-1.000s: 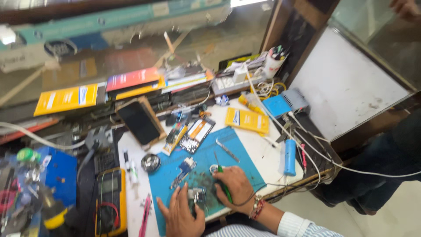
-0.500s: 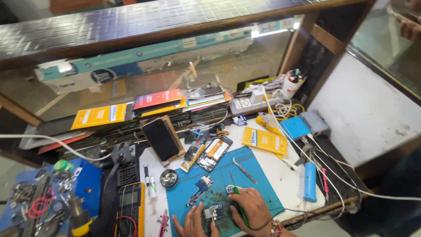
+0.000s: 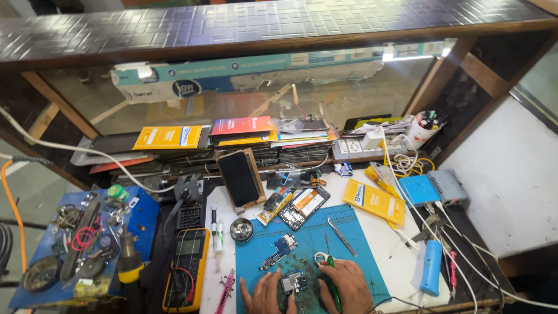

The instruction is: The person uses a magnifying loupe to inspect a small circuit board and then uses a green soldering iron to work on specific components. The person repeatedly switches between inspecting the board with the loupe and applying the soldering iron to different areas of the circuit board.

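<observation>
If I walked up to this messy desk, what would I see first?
Probably the two hands at the bottom: the left hand steadies a small circuit board on the blue work mat, and the right hand holds a green-handled tool beside it. Next, the yellow multimeter to their left and the dark phone propped up behind the mat.

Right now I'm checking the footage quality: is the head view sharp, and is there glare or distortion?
Head view: sharp on the blue mat and on both hands, left hand, right hand; bright glare from a strip light reflected in the glass panel; wide-lens bending curves the wooden counter edge; the corners sit darker.
</observation>
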